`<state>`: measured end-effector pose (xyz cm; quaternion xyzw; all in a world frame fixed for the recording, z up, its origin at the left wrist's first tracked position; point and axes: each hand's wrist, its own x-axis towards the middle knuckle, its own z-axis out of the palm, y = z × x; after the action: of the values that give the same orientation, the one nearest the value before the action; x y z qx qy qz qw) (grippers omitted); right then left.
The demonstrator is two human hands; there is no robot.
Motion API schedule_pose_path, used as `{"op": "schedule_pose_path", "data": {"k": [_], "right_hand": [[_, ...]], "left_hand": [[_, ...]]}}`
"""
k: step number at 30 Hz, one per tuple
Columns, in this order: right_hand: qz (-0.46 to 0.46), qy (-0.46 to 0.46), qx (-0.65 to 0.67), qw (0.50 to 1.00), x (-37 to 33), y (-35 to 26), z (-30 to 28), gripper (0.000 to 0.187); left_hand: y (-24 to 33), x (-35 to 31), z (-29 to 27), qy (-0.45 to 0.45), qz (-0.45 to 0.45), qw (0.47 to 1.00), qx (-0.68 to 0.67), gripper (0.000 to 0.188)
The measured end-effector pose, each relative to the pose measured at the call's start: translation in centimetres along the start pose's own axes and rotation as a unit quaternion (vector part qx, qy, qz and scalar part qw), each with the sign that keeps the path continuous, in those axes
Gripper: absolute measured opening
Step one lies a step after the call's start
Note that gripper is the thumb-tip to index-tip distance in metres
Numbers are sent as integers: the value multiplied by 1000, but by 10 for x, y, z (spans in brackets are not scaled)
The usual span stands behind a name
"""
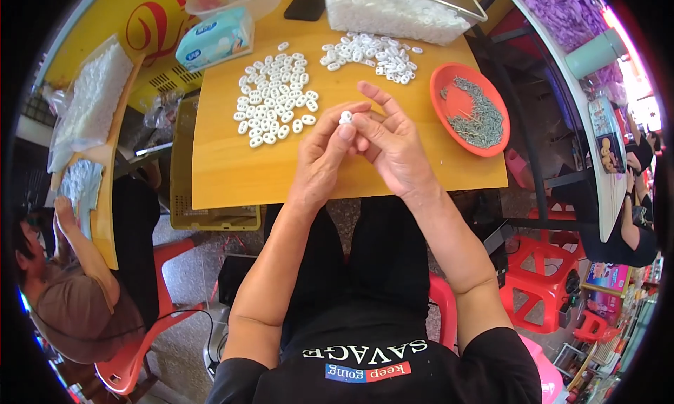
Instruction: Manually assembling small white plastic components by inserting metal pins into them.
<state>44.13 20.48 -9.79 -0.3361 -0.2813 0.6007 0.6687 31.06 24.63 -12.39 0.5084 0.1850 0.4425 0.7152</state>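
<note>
A yellow-brown wooden table (232,176) carries small white oval plastic pieces (272,103) (in two groups), a round orange-red plastic bowl (444,113) and a clear plastic bin (390,21).

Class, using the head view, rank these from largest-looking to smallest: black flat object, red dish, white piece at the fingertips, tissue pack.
1. Red dish
2. Tissue pack
3. Black flat object
4. White piece

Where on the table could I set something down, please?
Bare table lies between the left pieces and its front edge, and between the right hand and red bowl. The far side is crowded: tissue pack, right pieces, clear bin.
</note>
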Motion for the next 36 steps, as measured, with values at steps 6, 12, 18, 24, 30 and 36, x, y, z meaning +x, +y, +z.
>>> {"op": "schedule_pose_path", "data": {"k": [6,12,18,24,30,36], "right_hand": [[-11,-16,62,998,-2,10,10,65],[1,-13,17,1000,-1,7,11,70],[15,-20,10,1000,4,9,-4,61],[19,15,-180,983,6,-9,-23,32],[-27,83,-443,892,43,-33,-54,23],[-243,74,-705,662,91,-41,-60,15]], "left_hand": [[-2,0,0,6,22,996,-84,32],[-5,4,-7,-7,43,993,-106,26],[1,3,-8,15,-78,984,-161,24],[59,0,-47,144,40,986,78,30],[99,-11,-172,280,109,892,337,30],[89,-48,-290,329,15,749,574,50]]}}
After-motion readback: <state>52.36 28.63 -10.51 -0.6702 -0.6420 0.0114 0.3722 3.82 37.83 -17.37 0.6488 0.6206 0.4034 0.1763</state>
